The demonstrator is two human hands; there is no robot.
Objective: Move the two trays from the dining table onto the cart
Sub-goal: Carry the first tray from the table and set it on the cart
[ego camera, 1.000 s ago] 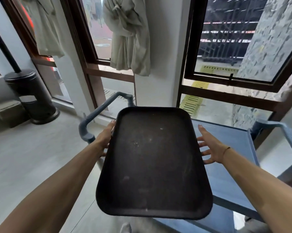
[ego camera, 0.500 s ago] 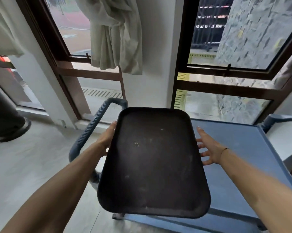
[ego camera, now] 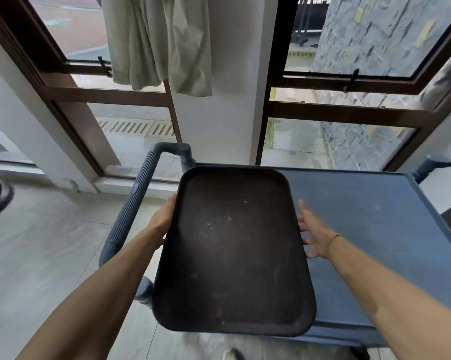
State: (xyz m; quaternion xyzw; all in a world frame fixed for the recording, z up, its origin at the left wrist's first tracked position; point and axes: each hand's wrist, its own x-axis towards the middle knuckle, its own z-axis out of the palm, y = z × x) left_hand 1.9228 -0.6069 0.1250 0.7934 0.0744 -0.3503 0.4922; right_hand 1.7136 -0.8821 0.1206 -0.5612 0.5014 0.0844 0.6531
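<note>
A dark brown rectangular tray [ego camera: 234, 250] fills the middle of the view, held over the left end of the blue-grey cart [ego camera: 369, 229]. My left hand [ego camera: 163, 220] grips its left rim, fingers hidden under the edge. My right hand [ego camera: 314, 233] is on its right rim with the fingers spread along the edge. The tray's near end sticks out past the cart's front edge. Only one tray is in view; whether it rests on the cart top I cannot tell.
The cart's ribbed handle [ego camera: 133, 203] stands at its left end, another handle [ego camera: 442, 162] at the far right. Behind the cart are a white wall pillar, dark-framed windows [ego camera: 349, 110] and a hanging beige curtain [ego camera: 162, 42]. Pale tiled floor [ego camera: 37, 255] lies to the left.
I have come closer to the cart and the view has tilted down. The tray, still in both hands, now reaches further over the cart's left end.
</note>
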